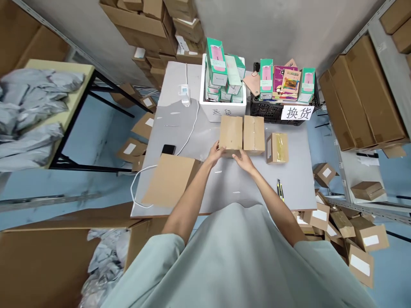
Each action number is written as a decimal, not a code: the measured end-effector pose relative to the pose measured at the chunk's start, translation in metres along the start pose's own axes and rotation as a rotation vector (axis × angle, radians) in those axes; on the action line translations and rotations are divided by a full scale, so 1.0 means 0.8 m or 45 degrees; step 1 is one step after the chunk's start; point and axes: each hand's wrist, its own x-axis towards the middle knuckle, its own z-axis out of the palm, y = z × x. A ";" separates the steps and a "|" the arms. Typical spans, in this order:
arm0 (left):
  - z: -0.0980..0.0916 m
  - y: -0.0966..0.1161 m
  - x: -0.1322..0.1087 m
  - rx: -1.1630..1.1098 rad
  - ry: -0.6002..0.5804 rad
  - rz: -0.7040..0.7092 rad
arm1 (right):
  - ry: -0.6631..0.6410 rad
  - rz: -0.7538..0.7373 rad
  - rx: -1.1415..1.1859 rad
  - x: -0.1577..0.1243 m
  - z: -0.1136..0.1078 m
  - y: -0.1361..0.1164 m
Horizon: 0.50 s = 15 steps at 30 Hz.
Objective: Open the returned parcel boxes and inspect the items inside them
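A small brown cardboard box (pixel 231 131) stands on the grey table, with both of my hands at its near end. My left hand (pixel 215 155) grips its left near corner. At the right near corner, the fingers of my right hand (pixel 243 161) press on the same box. Close against its right side stands a second cardboard box (pixel 254 133). Farther right sits a third box (pixel 277 148) with yellowish tape over it. A yellow-and-black utility knife (pixel 280 190) lies near the front right of the table.
Behind the boxes stand a white bin (pixel 221 112) of green cartons and a black crate (pixel 272 112) of books and cartons. At left lie a larger cardboard box (pixel 171 179), a black phone (pixel 168 149) and a white cable (pixel 192 130). Parcels cover the floor at right.
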 end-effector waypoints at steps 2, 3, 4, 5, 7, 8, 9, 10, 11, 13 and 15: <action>0.021 -0.002 0.018 0.056 -0.009 0.007 | -0.001 0.063 -0.053 -0.016 -0.007 0.006; 0.030 -0.005 0.020 0.101 -0.019 0.010 | -0.008 0.090 -0.071 -0.027 -0.009 0.010; 0.037 -0.009 0.018 0.147 -0.030 0.013 | -0.011 0.111 -0.086 -0.038 -0.010 0.015; 0.041 -0.014 0.013 0.189 -0.039 0.015 | -0.013 0.137 -0.095 -0.049 -0.010 0.020; 0.033 -0.023 -0.006 0.244 -0.032 0.019 | -0.033 0.207 -0.096 -0.071 -0.008 0.034; 0.019 -0.027 -0.018 0.275 0.001 0.036 | -0.054 0.249 -0.089 -0.080 -0.006 0.042; 0.000 -0.030 -0.032 0.319 0.057 0.068 | -0.086 0.287 -0.079 -0.088 -0.002 0.050; -0.027 -0.032 -0.048 0.379 0.138 0.118 | -0.122 0.321 -0.070 -0.096 0.003 0.058; -0.058 -0.032 -0.065 0.454 0.242 0.185 | -0.164 0.347 -0.063 -0.103 0.010 0.065; -0.133 -0.032 -0.102 0.541 0.483 0.311 | -0.250 0.388 -0.053 -0.116 0.030 0.075; -0.211 -0.031 -0.137 0.570 0.727 0.374 | -0.335 0.410 -0.043 -0.126 0.057 0.078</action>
